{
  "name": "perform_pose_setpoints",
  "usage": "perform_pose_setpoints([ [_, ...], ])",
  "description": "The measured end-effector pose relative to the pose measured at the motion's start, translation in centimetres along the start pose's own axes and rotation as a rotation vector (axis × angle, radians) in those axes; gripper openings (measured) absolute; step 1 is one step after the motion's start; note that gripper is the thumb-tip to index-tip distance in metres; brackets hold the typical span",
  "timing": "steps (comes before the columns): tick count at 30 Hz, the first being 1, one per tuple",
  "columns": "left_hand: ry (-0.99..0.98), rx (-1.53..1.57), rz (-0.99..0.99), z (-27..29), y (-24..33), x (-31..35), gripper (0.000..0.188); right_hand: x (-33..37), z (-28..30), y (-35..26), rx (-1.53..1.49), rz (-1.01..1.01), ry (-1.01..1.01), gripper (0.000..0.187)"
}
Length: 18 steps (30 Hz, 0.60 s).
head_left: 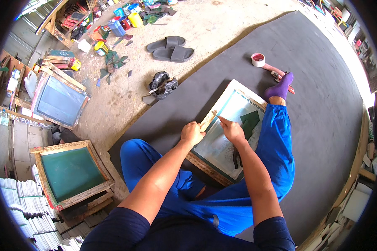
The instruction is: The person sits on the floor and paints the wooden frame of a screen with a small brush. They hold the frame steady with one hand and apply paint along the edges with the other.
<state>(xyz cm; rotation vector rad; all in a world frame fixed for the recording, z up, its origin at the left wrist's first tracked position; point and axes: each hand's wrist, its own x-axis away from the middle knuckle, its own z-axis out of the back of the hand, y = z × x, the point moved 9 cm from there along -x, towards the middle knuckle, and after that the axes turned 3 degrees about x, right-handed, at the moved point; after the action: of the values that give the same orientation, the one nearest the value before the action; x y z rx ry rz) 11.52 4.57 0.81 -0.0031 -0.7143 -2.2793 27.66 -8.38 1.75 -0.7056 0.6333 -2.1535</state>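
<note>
Left hand (192, 133): clamped on the screen frame (238, 97) near edge.
Right hand (232, 130): closed, pressed on mesh just beside; frame's long axis angled away rightward.

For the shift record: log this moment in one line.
left hand: grips wooden-framed printing screen | right hand: presses thin wooden stick on mesh | person seated on grey mat

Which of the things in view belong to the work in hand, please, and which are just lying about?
In use:
- screen frame, under both hands
- left hand on its wooden edge
- right hand on the mesh, holding a thin stick
- green patch on the mesh

Lying about:
- tape roll
- grey sandals
- black bag
- spare frames
- paint tubs
</note>
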Motion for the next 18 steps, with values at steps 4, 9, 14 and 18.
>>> perform_pose_setpoints([
  [4, 0.002, -0.02, 0.003, 0.4, 0.8, 0.1, 0.038, -0.1, -0.2, 0.5, -0.176, 0.041, 0.042, 0.036],
  [9, -0.023, -0.007, -0.016, 0.1, 0.9, -0.1, 0.039, -1.8, -1.2, 2.5, -0.463, 0.029, -0.088, 0.037],
  [14, -0.015, -0.025, -0.016, 0.3, 0.7, -0.1, 0.04, -0.4, -1.3, 2.2, -0.754, -0.296, -0.275, 0.039],
  [18, -0.016, -0.018, -0.007, 0.6, 0.7, 0.0, 0.04, 0.2, -2.4, 2.8, -0.943, -0.423, -0.367, 0.039],
])
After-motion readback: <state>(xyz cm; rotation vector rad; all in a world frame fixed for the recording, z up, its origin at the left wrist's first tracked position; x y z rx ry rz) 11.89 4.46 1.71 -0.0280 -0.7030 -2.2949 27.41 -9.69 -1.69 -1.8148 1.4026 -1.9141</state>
